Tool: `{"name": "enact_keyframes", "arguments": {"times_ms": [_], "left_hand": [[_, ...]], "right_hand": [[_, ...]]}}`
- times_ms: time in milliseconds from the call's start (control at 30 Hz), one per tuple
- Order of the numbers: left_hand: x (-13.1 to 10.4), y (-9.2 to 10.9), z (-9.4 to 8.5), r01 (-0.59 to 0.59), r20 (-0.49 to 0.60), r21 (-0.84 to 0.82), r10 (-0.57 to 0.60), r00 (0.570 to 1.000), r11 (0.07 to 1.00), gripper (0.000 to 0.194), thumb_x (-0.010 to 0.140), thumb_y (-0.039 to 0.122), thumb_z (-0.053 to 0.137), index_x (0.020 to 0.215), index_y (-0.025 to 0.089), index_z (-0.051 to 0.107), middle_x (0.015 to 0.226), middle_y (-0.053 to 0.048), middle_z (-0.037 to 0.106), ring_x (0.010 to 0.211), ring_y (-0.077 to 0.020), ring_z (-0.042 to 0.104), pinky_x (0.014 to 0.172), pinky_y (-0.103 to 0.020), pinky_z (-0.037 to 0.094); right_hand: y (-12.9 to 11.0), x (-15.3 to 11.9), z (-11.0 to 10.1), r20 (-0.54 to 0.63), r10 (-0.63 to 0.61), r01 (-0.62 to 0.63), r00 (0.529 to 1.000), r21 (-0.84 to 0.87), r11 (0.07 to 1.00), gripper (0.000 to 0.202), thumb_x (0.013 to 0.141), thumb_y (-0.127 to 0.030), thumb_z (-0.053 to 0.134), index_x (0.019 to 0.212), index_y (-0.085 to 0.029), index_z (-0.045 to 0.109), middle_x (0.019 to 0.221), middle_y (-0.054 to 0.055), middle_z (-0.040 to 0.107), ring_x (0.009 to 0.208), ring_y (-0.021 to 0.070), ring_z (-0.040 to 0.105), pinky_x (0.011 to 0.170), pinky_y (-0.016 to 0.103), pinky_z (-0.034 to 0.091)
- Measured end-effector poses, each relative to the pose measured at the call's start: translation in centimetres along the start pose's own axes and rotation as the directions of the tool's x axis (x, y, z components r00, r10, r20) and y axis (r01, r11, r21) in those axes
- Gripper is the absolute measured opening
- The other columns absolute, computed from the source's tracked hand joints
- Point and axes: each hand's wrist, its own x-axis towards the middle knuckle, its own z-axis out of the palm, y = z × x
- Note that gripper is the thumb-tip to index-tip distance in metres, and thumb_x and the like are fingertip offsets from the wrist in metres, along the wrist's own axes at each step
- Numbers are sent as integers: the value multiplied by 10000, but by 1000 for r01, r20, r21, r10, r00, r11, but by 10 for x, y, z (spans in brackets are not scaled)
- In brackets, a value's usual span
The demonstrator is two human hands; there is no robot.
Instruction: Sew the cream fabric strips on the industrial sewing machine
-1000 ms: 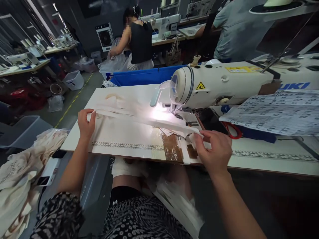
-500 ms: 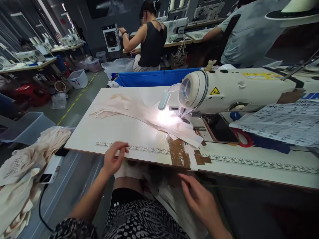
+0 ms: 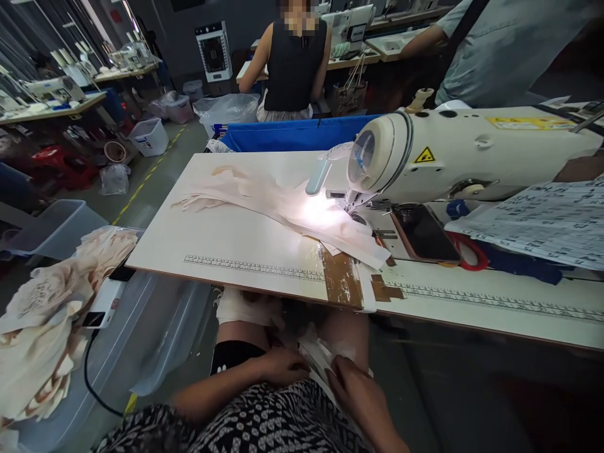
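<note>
Both hands are down at my lap, below the table's front edge. My left hand [image 3: 285,366] is curled with its fingertips turned inward beside a whitish piece of cloth [image 3: 317,353]; what its fingers hold, if anything, is hidden. Opposite it, my right hand [image 3: 355,385] has its thumb and fingers closed on the same cloth. Up on the table, pale pink fabric [image 3: 264,204] stretches across to the lit needle area of a white sewing machine [image 3: 438,151], one end lying under the presser foot.
A phone [image 3: 425,233], a red tape roll [image 3: 472,251] and printed sheets [image 3: 538,220] lie right of the needle. Pale garments [image 3: 51,314] and a white power bank [image 3: 101,308] rest on a clear bin at left. A person [image 3: 297,69] sits beyond the blue cloth bin [image 3: 292,135].
My left hand has dropped from above the table edge to my lap. The right hand has moved slightly left and down, closing on the whitish cloth. My view has tilted downward.
</note>
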Motion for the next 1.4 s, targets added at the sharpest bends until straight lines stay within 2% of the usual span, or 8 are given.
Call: {"name": "enact_keyframes", "arguments": {"times_ms": [333,567,667,767,1000,1200,1267,1400], "left_hand": [[8,8,-8,228,237,-283,-162,958,932,537,923,538,359,1011,135,703,1034,-102,718,979,-217,653,877,-319,500],[29,54,-20,261,128,-810,-277,952,525,544,696,667,635,806,134,615,762,-17,589,740,-140,537,768,-298,428],[28,76,-48,318,277,-779,-158,948,540,482,671,603,699,718,148,551,677,26,494,630,-89,422,631,-249,351],[20,91,-81,361,423,-673,-65,904,646,436,731,562,669,684,157,517,628,51,418,576,-70,329,555,-236,269],[-27,87,-170,280,370,-411,-121,921,868,344,806,492,612,722,165,544,599,53,434,542,-69,334,499,-216,247],[-76,92,-266,225,191,118,-244,951,967,320,854,476,543,847,173,646,720,6,609,633,-104,497,560,-200,359],[-86,95,-291,307,-17,245,-313,950,919,361,867,512,500,869,188,660,721,3,631,624,-119,520,552,-206,374],[-92,80,-314,398,-579,468,-67,813,789,366,895,474,440,992,217,681,886,-41,712,790,-197,626,698,-275,463]], "right_hand": [[-14,-5,-41,-204,157,-43,966,473,880,442,874,-628,428,721,-225,528,612,11,583,526,169,526,507,273,401],[-44,-13,-71,-491,-85,273,867,325,905,210,942,-323,499,821,-219,635,806,45,655,765,189,606,714,308,468],[-42,-1,-82,-491,-114,339,864,398,852,211,959,-312,462,964,-219,651,937,70,669,927,215,598,846,355,470],[-36,12,-92,-208,-267,339,941,581,740,320,975,-418,421,897,-212,653,893,57,661,893,202,600,818,334,488],[-14,10,-152,188,-307,147,933,581,800,473,885,-622,500,740,-197,650,659,16,601,603,152,534,548,254,412],[17,10,-218,-91,-80,109,993,387,916,483,809,-702,549,836,-254,729,844,60,710,705,213,640,499,257,458],[27,18,-228,-467,-18,131,884,210,969,391,853,-602,566,895,-248,726,875,66,718,735,213,655,527,264,467],[44,45,-228,-875,-330,65,354,-329,942,265,920,-311,492,952,-171,715,825,112,730,795,238,694,764,355,516]]}}
